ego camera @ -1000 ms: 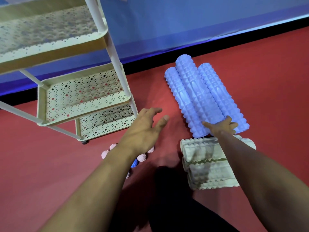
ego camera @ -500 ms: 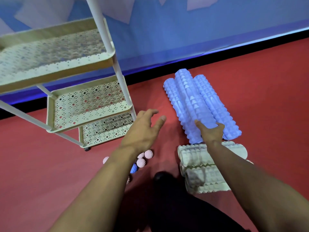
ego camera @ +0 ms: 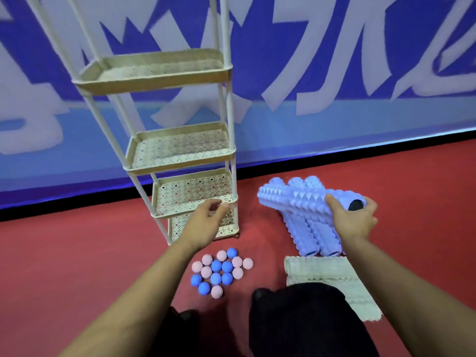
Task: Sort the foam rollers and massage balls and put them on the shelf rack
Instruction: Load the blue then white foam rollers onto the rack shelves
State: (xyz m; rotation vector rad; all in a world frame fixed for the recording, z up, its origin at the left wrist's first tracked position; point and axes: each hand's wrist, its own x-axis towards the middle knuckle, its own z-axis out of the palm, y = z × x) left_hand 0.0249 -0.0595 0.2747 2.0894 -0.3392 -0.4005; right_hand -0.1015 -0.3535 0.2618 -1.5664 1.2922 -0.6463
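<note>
My right hand (ego camera: 354,219) grips one end of a lavender foam roller (ego camera: 296,200), lifted and turned crosswise above two more lavender rollers (ego camera: 309,234) lying on the red floor. Cream foam rollers (ego camera: 332,278) lie just in front of those, partly hidden by my dark knee. A cluster of several pink and blue spiky massage balls (ego camera: 220,271) sits on the floor to the left. My left hand (ego camera: 204,222) hovers with loosely curled fingers, holding nothing, in front of the lower trays of the cream shelf rack (ego camera: 180,161), whose perforated trays hold nothing.
A blue banner wall (ego camera: 334,73) with white lettering stands behind the rack. Red floor (ego camera: 64,253) spreads left and right. My dark-clad knees (ego camera: 304,320) fill the bottom middle.
My right hand has closed on a lavender roller and lifted it off the pile, turning it sideways. My left hand moved toward the rack. The view tilted upward, showing more of the rack.
</note>
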